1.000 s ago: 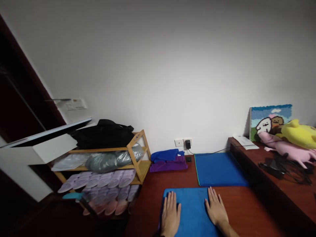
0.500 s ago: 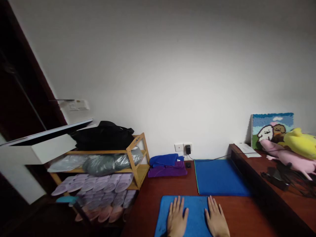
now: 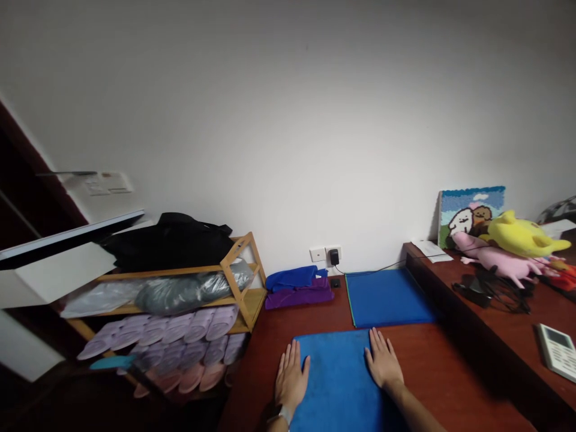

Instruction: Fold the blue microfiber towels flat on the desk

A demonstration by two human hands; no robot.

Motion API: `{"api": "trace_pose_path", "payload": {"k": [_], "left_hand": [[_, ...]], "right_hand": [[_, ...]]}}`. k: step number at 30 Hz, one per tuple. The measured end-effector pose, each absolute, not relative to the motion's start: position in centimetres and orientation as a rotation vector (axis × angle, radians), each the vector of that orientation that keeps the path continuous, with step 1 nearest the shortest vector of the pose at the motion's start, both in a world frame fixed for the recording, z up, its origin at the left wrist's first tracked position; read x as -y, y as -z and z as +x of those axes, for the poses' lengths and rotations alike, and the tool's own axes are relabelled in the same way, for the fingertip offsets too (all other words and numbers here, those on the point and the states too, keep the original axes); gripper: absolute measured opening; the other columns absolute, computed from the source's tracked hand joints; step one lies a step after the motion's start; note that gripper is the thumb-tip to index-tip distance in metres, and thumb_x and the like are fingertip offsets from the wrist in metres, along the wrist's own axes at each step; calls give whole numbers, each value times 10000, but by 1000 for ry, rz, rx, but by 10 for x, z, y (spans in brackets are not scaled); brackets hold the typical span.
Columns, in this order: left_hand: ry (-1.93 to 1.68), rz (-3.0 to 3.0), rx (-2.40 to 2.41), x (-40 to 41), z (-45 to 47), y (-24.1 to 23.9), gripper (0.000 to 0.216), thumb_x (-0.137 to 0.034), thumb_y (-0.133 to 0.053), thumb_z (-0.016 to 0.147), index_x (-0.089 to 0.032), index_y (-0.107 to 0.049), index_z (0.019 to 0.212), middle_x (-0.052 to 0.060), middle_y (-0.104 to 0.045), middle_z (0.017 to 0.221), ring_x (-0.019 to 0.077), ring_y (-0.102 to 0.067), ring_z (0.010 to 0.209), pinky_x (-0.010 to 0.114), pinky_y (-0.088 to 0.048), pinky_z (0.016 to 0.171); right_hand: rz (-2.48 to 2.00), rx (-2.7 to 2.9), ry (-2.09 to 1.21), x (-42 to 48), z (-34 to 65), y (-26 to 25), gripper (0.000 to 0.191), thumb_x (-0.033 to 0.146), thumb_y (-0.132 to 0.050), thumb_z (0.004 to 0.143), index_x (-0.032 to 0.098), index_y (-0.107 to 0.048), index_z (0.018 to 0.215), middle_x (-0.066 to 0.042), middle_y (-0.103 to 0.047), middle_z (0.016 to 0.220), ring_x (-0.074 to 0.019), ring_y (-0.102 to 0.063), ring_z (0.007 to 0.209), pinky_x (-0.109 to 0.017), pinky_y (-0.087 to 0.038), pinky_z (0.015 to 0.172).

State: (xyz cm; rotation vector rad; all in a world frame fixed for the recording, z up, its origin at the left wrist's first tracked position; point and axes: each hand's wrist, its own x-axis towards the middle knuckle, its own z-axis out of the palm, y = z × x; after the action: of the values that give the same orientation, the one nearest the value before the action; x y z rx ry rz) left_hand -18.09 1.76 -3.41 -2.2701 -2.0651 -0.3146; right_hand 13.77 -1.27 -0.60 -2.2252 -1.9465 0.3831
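Both hands: flat, fingers spread wide, holding nothing.
Left hand: on my blue towel's left edge.
Right hand: on its right edge.
Towel: flat on bench.

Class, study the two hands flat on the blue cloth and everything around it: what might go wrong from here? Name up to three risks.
1. The left hand lies on the blue cloth's left edge, partly on bare wood, so that side may drag or bunch if the hands slide.
2. The cloth's far edge almost touches the second blue cloth; pushing forward might ruck both.
3. The cable from the wall charger runs past that second cloth and might snag.
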Motion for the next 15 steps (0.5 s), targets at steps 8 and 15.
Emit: {"api": "trace_pose_path", "payload": {"k": [8,15], "left_hand": [[318,-2238,1998,-20,-165,24,696,-550,-242,1029,-104,-402,1537,105,-384,1613,278,-285,1524,490,-245,1267],[460,-2671,1681,-19,-12,9,578,-477,-207,1061,-227,-421,1536,26,-413,1608,226,-343,1503,442,-317,1247]], "right_hand": [[-2195,1937,-375,11,139,12,714,502,-134,994,123,-132,1599,-3,-96,1685,-181,-71,1563,-409,-41,1278],[-2166,1947,-387,10,140,9,680,452,-164,993,135,-170,1594,-13,-114,1679,-191,-81,1561,-427,-56,1278]]}}
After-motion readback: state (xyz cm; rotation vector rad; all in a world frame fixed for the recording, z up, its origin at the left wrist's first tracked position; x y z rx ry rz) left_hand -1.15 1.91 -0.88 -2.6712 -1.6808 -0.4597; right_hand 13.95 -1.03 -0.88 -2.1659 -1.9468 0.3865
